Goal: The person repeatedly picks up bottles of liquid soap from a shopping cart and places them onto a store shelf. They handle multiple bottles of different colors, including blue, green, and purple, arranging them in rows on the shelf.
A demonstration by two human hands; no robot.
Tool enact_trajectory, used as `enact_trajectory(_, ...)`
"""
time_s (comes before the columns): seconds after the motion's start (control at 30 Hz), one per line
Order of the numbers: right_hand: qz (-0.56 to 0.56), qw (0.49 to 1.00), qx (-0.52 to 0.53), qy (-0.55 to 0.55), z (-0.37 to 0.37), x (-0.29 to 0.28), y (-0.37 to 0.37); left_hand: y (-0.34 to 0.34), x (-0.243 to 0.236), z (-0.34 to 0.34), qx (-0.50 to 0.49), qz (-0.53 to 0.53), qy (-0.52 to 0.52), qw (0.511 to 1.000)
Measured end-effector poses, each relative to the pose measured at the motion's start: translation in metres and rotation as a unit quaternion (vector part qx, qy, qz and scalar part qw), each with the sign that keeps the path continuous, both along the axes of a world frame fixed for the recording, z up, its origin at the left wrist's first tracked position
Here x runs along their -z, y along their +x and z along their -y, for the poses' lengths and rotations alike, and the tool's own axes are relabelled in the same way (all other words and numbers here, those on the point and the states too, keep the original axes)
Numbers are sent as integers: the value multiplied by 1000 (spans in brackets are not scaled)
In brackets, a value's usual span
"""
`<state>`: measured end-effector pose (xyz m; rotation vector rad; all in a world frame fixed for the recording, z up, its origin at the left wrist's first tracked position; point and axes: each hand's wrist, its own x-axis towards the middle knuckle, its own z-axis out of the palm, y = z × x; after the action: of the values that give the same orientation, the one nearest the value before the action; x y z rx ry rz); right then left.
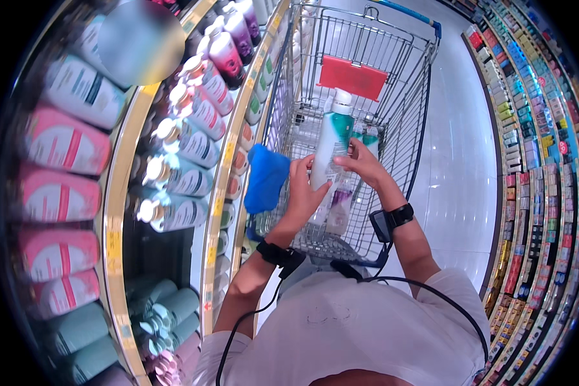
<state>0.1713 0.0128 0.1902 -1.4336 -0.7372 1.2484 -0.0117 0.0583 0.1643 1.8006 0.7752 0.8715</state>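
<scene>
A white and green pump bottle (328,145) is between my two hands, above the wire shopping cart (402,154). Its white pump head points away from me. My left hand (304,191) grips the lower left side of the bottle, the thumb lying across its front. From the other side my right hand (365,165) holds it by the middle, fingers partly behind it. Below it in the cart are a white and purple bottle (341,204) and some green-topped bottles (370,137), partly hidden by the right hand. A blue cloth-like item (266,179) hangs at the cart's left side.
Shelves (116,225) of pump bottles line the left, close to the cart: pink bottles (64,196), pale blue ones (183,177) and dark red ones (225,59). A red panel (352,77) is at the cart's far end. Across the shiny floor (453,167) stand packed shelves (527,193).
</scene>
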Motion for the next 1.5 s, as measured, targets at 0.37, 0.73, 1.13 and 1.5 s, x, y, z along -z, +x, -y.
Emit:
enact_trajectory(0.37, -259, 941, -128, 175, 32, -37, -119, -128, -68, 58, -23, 19, 121, 992)
enact_trajectory(0.73, -259, 943, -180, 109, 29, -63, -188, -194, -73, 61, -63, 137, -174, 973)
enact_trajectory(1.13, -207, 954, -218, -4, 35, -77, -187, -196, -100, 78, -149, 130, -192, 961)
enact_trajectory(1.5, -317, 927, -200, -27, 18, -75, -176, -186, -122, 63, -148, 124, -239, 952)
